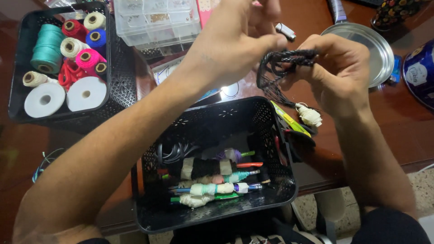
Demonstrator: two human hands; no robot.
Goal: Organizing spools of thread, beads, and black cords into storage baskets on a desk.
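L hand (235, 40) & R hand (337, 68) both pinched the black braided cord (282, 63), centre-top of frame, above black basket (271, 199). Best w/ even tension, strands kept apart.

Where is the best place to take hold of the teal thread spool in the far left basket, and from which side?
Grip the teal spool around its wound middle, coming from above. It lies on its side against the basket's left wall, and smaller spools crowd its right, so only the top is open. Probably a pinch across its width works best. Both hands hold black cord now.
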